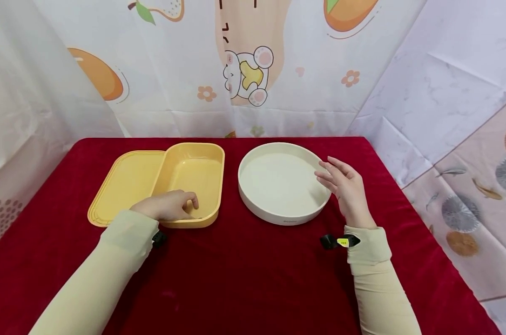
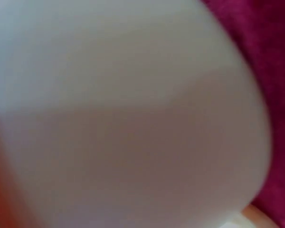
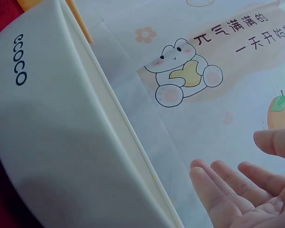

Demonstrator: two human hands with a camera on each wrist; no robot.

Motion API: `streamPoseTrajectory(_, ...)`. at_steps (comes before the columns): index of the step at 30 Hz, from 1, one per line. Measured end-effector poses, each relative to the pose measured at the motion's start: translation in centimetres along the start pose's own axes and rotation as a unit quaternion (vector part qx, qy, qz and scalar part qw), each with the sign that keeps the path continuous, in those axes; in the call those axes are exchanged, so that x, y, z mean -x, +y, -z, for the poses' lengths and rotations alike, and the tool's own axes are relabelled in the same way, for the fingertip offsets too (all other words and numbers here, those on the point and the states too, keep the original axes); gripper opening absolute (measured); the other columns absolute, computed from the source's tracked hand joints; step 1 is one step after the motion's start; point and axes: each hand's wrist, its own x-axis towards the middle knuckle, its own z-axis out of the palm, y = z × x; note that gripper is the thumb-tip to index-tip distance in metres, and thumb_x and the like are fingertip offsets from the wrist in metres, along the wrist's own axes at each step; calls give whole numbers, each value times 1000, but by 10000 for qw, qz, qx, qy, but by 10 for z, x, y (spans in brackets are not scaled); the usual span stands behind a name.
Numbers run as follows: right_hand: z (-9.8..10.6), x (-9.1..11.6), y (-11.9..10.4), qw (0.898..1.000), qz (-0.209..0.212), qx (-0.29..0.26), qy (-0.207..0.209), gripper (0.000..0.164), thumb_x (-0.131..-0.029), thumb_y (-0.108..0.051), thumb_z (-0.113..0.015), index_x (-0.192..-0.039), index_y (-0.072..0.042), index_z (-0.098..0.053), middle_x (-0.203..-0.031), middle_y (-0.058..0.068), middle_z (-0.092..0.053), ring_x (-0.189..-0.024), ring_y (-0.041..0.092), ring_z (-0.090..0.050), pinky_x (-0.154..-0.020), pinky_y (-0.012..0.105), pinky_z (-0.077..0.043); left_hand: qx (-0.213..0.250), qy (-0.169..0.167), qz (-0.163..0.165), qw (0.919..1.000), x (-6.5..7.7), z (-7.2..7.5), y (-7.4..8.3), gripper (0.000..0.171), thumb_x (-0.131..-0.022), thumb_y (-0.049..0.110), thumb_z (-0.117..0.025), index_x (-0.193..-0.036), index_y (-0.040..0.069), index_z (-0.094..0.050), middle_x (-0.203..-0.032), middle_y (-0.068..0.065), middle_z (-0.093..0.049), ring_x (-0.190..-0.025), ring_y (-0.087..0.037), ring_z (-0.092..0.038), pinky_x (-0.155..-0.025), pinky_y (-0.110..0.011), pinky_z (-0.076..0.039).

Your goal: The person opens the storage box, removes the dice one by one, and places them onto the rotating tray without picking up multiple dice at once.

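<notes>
One left hand (image 1: 169, 206) inside a yellow box (image 1: 198, 179), right hand (image 1: 348, 188) free

Left hand over the box's seven-o'clock corner, fingers bent down inside; cannot tell whether pinching anything (a tiny dark spot (image 1: 200, 217) at three o'clock from the fingertips, too small to name). Right hand at the three-o'clock side of a white tray (image 1: 279, 181), fingers loosely spread, nothing held, apart from the rim in the right wrist view.

Box toward ten o'clock on the red-covered table (image 1: 240, 274); tray at three o'clock from there, yellow lid (image 1: 129, 186) at nine, partly hidden behind the box, perhaps under its edge.

Could tip or skid the box through too much weight on the near wall. Could drop anything small from the fingertips through a weak pinch. Could also jog the tray through a careless sweep of the right fingers toward nine o'clock.
</notes>
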Motion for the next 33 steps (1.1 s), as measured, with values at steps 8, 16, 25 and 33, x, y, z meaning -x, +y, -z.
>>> streamPoseTrajectory(8,0,0,2,10000,8,-17,16,32,-96,-18,-65,-126,-11,-57,-112,0,-71,-86,14,-75,-84,26,-57,20,-194,126,9997,0,3,1,30,-90,22,-71,-113,9,-58,-91,-10,-57,-84,-22,-53,-77,-33,-42)
streamPoseTrajectory(16,-1,-1,2,10000,4,20,73,33,-96,-18,-65,-127,-10,-56,-112,0,-70,-85,14,-75,-83,26,-57,500,172,-2,9986,-1,-5,-2,27,-88,18,-71,-112,11,-60,-98,-11,-60,-92,-23,-55,-86,-38,-43)
streamPoseTrajectory(25,7,-3,0,9994,24,-81,328,42,-95,-19,-66,-132,-5,-52,-109,0,-72,-84,15,-75,-82,27,-57,614,360,-259,9971,-10,-12,-5,21,-90,12,-70,-110,13,-63,-94,-7,-59,-89,-21,-54,-85,-36,-43)
streamPoseTrajectory(33,18,-7,2,9983,-99,-51,564,41,-96,-20,-66,-132,-5,-52,-100,-4,-74,-83,14,-74,-80,26,-58,773,387,-183,9961,-16,-15,-2,20,-89,10,-71,-108,12,-66,-91,-6,-61,-85,-20,-54,-79,-33,-43)
